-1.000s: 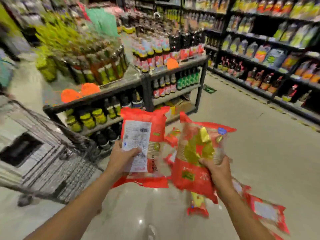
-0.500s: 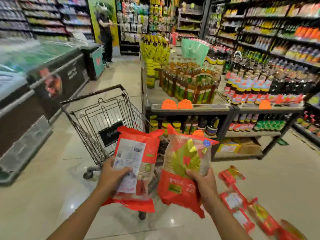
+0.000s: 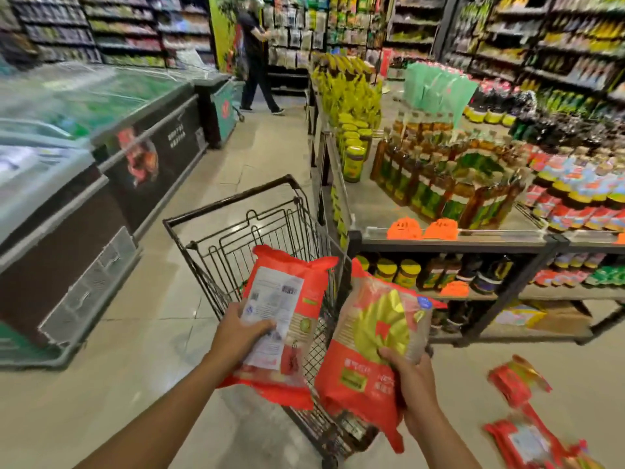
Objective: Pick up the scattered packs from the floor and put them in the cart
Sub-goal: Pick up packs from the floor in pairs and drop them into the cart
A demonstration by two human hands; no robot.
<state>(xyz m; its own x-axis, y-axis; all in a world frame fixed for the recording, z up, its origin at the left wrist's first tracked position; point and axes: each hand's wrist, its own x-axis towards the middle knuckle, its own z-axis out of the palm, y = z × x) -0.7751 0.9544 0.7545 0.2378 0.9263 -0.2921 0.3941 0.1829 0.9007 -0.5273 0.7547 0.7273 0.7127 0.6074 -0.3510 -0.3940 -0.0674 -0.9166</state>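
Observation:
My left hand (image 3: 241, 336) grips a red pack (image 3: 297, 309) with its white label side up. My right hand (image 3: 414, 384) grips a second red pack (image 3: 372, 340) that shows a gold fan design. Both packs hang over the near end of a black wire shopping cart (image 3: 236, 228), which stands straight ahead of me. More red packs lie on the floor at the lower right: one (image 3: 517, 379) near the shelf foot and another (image 3: 527, 441) closer to me.
A low shelf rack (image 3: 453, 240) full of sauce bottles and jars stands right of the cart. Chest freezers (image 3: 111, 157) line the left side. A person (image 3: 257, 59) stands far down the aisle. Bare tile floor (image 3: 142, 333) lies between cart and freezers.
My view has swung left from the packs on the floor to the cart. Both hands keep their packs and now hold them over the cart's near end.

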